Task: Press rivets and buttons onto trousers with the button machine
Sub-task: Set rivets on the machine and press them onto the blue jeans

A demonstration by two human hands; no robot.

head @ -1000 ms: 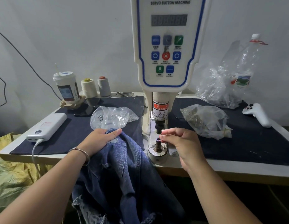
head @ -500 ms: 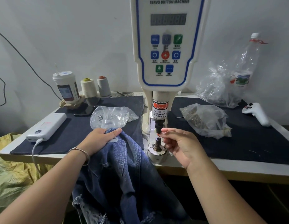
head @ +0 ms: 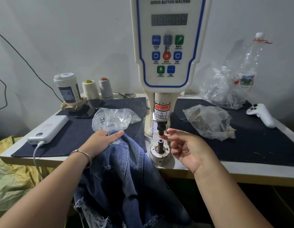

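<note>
Left of the white, blue-trimmed servo button machine (head: 167, 46) on the worktop (head: 241, 174), a crumpled clear plastic bag (head: 115, 119) holds small silvery metal pieces; right of the machine a second clear bag (head: 208, 121) holds a heap of dull brass-coloured small parts, too fine to tell apart; behind that one, against the wall, lies a larger crinkled clear bag (head: 220, 89) whose contents cannot be made out, with an empty clear plastic bottle (head: 248, 68) leaning over it; far left of the machine a lidded paper cup (head: 67, 88) stands in a cardboard holder, its contents hidden. The blue ripped denim trousers (head: 120, 170) hang over the front edge of the worktop just left of the machine's round lower die (head: 160, 143); the left hand (head: 101, 139) grips a bunched fold of them, thumb lying across the cloth. The right hand (head: 189, 148) is just right of the die, palm turned up, fingers loosely spread and relaxed, forefinger tip beside the dark upper punch (head: 162, 128); nothing can be seen in it. A second ago that hand was palm-down with its fingertips pinched together at the die's post; since then it has rolled over and opened, while the left hand and trousers have stayed put.
</note>
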